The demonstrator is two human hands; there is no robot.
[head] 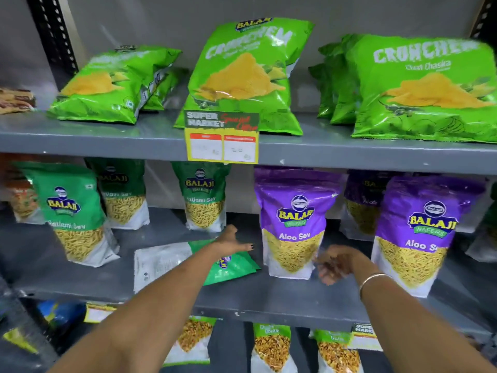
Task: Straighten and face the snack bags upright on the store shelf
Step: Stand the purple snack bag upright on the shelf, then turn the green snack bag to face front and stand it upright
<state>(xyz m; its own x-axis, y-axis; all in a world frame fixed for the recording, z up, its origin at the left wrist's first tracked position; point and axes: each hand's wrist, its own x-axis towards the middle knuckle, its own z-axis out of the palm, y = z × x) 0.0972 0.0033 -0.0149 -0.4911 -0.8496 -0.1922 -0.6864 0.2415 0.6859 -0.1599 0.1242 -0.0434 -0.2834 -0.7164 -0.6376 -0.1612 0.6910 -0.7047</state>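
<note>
Grey metal shelving (107, 135) fills the frame, three tiers of it. On the middle shelf, low and centre in the picture, a green-and-white Ratlami Sev pouch (166, 262) lies flat on its back, its white base toward the left and its green top toward the right, while its neighbours stand upright.

The left hand (231, 242) reaches in over this fallen pouch, at its green end. Its fingers are spread wide and held out flat, thumb lifted toward the back of the shelf, a dark-painted nail showing at one fingertip. It grips nothing; whether the palm rests on the pouch or hangs just above it cannot be told.

The right hand (336, 265), a thin gold bangle (372, 282) on its wrist, sits just right of centre, beside the lower right edge of a standing purple Aloo Sev pouch (291, 227). Its fingers are loosely curled and motion-blurred, so contact with that pouch cannot be judged; nothing is visibly held.

A second purple Aloo Sev pouch (419, 238) stands at the right. An upright green Ratlami Sev pouch (72, 214) stands at the left, tilted a little. Across the upper shelf lean large lime-green Crunchem chip bags (242, 76), with a yellow-bordered price tag (222, 138) clipped to the shelf edge below the centre one.
</note>
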